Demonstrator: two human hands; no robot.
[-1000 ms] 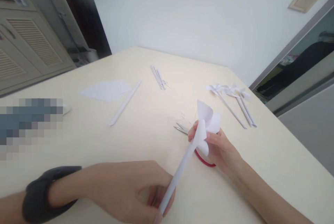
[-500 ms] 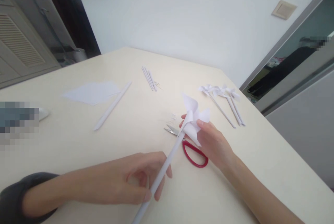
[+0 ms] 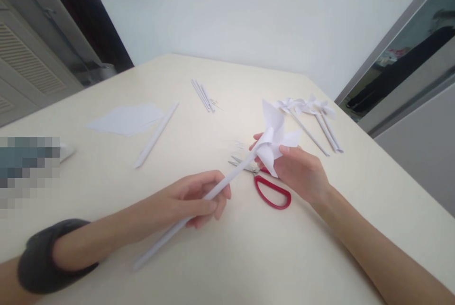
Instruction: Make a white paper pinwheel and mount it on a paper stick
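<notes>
The left hand (image 3: 194, 198) was closed around the lower part of a white paper stick (image 3: 199, 203), with the fingers wrapped over it and the thumb pressed along its side. The right hand (image 3: 302, 172) was closed on the paper pinwheel head (image 3: 275, 139) at the stick's upper end, the thumb laid on the front and the fingers curled behind the folded blades. The stick was held slanted above the table (image 3: 249, 257), its free lower end pointed toward the near edge.

The red-handled scissors (image 3: 268, 189) were seen lying flat on the table just under the pinwheel head, their blades partly hidden by the stick. Beyond the scissors and to the right, a small group of finished pinwheels (image 3: 313, 115) was laid side by side. Well to the left of the scissors, a spare rolled stick (image 3: 156, 134) was laid beside a white paper sheet (image 3: 124, 119). Behind the scissors, a bundle of thin white strips (image 3: 203, 95) was seen, possibly with pins beside it.
</notes>
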